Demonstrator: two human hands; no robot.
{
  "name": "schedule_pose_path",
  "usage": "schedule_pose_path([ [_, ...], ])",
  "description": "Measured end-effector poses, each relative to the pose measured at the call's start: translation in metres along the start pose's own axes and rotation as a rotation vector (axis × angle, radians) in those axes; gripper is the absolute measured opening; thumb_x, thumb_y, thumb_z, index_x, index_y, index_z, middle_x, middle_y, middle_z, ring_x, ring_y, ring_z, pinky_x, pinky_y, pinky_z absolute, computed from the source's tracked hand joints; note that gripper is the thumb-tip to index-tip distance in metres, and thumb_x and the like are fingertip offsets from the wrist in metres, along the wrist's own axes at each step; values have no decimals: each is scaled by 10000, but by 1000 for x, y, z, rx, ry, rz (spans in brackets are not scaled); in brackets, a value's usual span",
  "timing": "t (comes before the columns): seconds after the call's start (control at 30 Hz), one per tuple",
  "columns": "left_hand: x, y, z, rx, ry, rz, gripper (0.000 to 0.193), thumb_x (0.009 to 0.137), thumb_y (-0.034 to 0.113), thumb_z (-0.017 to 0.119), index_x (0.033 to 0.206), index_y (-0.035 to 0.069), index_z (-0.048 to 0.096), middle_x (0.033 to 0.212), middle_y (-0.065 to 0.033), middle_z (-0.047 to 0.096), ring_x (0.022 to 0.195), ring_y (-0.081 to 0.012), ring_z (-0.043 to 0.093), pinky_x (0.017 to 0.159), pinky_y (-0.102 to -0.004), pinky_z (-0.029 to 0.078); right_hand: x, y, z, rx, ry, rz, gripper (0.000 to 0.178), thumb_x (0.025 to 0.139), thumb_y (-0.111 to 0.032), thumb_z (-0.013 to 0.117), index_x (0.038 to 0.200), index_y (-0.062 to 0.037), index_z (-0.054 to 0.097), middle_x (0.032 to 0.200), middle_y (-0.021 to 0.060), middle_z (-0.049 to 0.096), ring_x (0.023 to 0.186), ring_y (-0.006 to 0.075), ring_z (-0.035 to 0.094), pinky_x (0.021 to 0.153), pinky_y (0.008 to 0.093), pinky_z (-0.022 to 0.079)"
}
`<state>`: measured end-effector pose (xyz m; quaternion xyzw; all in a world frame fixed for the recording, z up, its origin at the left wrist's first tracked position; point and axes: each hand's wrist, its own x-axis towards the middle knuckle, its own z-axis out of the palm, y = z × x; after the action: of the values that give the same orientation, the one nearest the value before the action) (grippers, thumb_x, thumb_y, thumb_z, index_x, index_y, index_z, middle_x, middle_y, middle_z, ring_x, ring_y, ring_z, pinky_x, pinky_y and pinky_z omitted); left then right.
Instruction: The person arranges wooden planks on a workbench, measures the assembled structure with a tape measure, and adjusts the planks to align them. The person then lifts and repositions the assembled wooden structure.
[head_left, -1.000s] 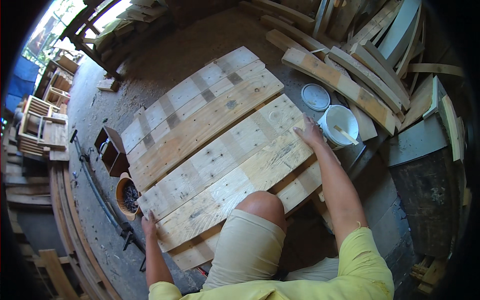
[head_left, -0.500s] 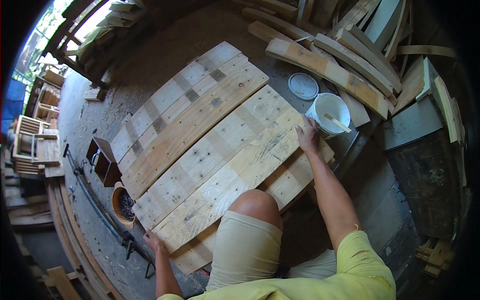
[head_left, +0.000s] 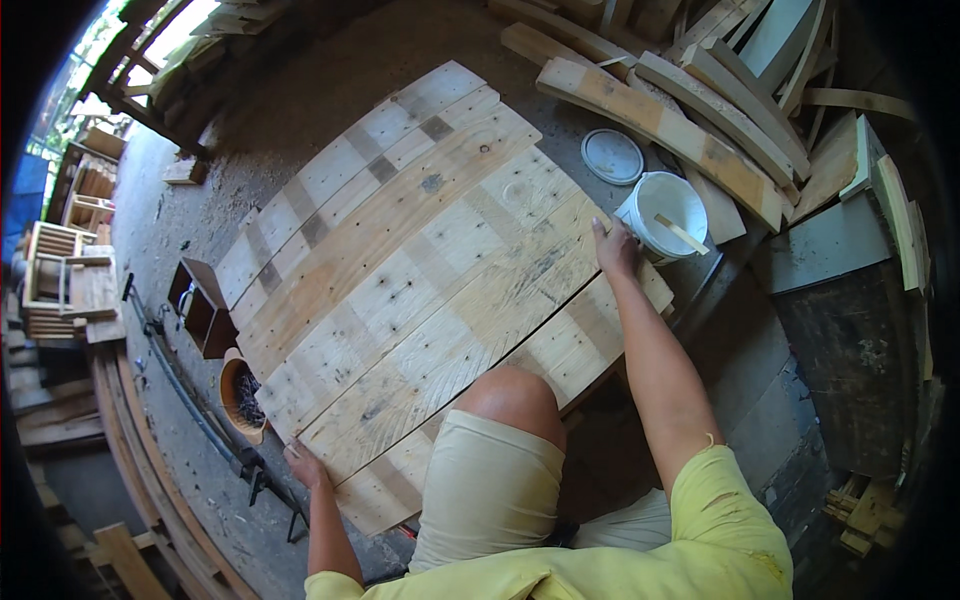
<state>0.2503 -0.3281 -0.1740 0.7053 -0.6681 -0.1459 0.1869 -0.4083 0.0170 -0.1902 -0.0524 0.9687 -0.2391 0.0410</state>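
Pale wooden planks [head_left: 400,300] lie edge to edge in a broad panel with darker crosswise bands and small dark holes. Across the near part of the panel, my two hands hold opposite ends of one plank [head_left: 480,330]. My left hand [head_left: 305,465] is closed round its near-left end. At the far-right end my right hand [head_left: 616,250] grips it, thumb on top and the other fingers partly hidden. My bent knee rests over the nearest plank [head_left: 580,340], beside a thin dark seam.
By the right hand stand a white bucket [head_left: 660,215] with a flat stick in it and a round lid [head_left: 612,157]. Stacked lumber [head_left: 690,130] fills the far right. An orange bowl [head_left: 240,395], a wooden box [head_left: 205,305] and a long bar clamp [head_left: 190,385] are at left.
The dark gap across the middle of the panel has closed. The dark strip along the held plank's near edge has narrowed to a thin seam. Both hands keep hold of the plank's ends.
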Motion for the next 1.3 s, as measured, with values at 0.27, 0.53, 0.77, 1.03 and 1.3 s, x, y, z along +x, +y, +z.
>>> schedule_pose_path([
  [0.27, -8, 11, 1, 34, 57, -111, 604, 1027, 551, 417, 1241, 11, 583, 1127, -289, 661, 1026, -480, 617, 889, -510, 460, -8, -8, -6, -14, 109, -23, 563, 956, -566, 542, 1291, -121, 622, 1245, 184, 667, 1154, 390, 619, 1033, 591, 378],
  [0.53, -11, 12, 2, 24, 80, -107, 625, 1037, 545, 406, 1225, -18, 601, 1116, -285, 671, 1016, -477, 620, 877, -495, 466, 3, -26, -46, -33, -78, -54, 595, 929, -601, 541, 1306, -150, 634, 1238, 209, 667, 1182, 409, 603, 1015, 523, 430],
  [0.77, -2, -4, 14, -181, 77, -71, 640, 1059, 525, 381, 1192, -52, 625, 1074, -278, 683, 953, -432, 629, 855, -453, 474, 60, -13, -92, 272, -475, -83, 642, 946, -632, 547, 1067, -34, 746, 955, 135, 735, 888, 246, 680, 835, 345, 511],
  [1.03, -8, 9, 10, -242, 113, -103, 678, 1057, 544, 371, 1184, -72, 623, 1073, -273, 691, 944, -417, 643, 851, -446, 479, 38, -14, -77, 373, -143, -228, 674, 961, -639, 511, 949, 10, 693, 861, 234, 680, 843, 372, 652, 802, 435, 483],
  [1.3, -2, -1, 12, -217, 120, -113, 654, 1060, 525, 381, 1202, -67, 622, 1090, -263, 688, 980, -400, 644, 872, -437, 474, 14, -40, -109, 192, -89, -183, 709, 956, -687, 451, 979, -27, 706, 906, 257, 688, 882, 460, 635, 784, 482, 483],
])
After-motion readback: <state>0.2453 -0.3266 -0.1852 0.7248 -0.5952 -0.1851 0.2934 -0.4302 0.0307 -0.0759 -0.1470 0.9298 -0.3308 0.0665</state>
